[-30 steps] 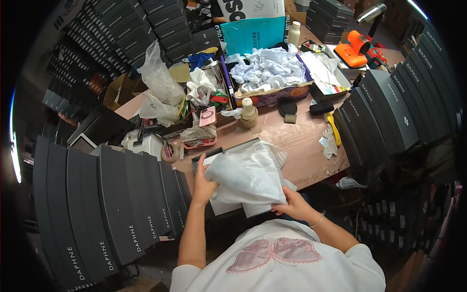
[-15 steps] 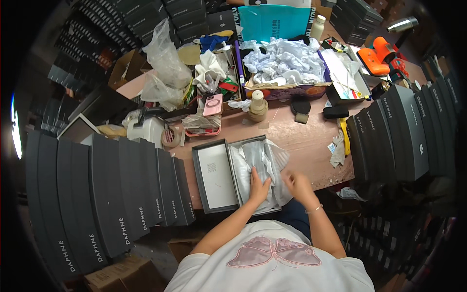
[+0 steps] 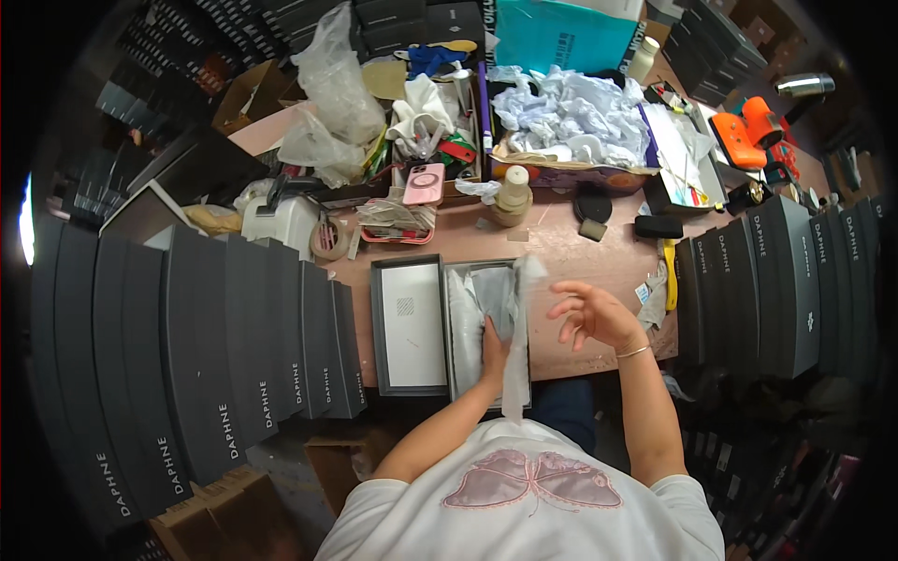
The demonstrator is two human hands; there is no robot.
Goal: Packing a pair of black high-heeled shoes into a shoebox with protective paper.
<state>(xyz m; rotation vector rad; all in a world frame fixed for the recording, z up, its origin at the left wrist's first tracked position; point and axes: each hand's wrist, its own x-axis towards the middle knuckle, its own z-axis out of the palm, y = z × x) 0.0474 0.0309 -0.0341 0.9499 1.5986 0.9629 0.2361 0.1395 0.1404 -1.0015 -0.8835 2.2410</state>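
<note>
**Left hand pressed into the tissue-lined box, right hand lifted free**

I see the open grey box [image 3: 486, 327] lying on the pink table [image 3: 580, 257], close to its near edge and right in front of the person. White tissue paper [image 3: 510, 309] lines it, and one sheet stands up along the box's right wall and hangs over the near edge. My left hand [image 3: 493, 353] lies flat inside the box, palm down on the tissue, fingers pointing to 12 o'clock; it grips nothing that I can make out. My right hand [image 3: 591, 313] hovers at 3 o'clock from the box, just beside it, fingers spread wide and loosely curled, holding nothing.

At 9 o'clock, touching the box, lies its lid [image 3: 410, 325], inner side up and white. Further out at 9 o'clock stands a row of dark grey boxes [image 3: 234, 346] on end, and a like row [image 3: 776, 280] stands at 3 o'clock beyond the right hand. At 12 o'clock a small tan bottle [image 3: 513, 194] stands upright on the table. At 11 o'clock a pink phone [image 3: 423, 183] rests on a cluttered tray, with a roll of tape [image 3: 329, 238] to its lower left. At 1 o'clock a carton of crumpled white paper [image 3: 571, 117] sits at the far edge.
</note>
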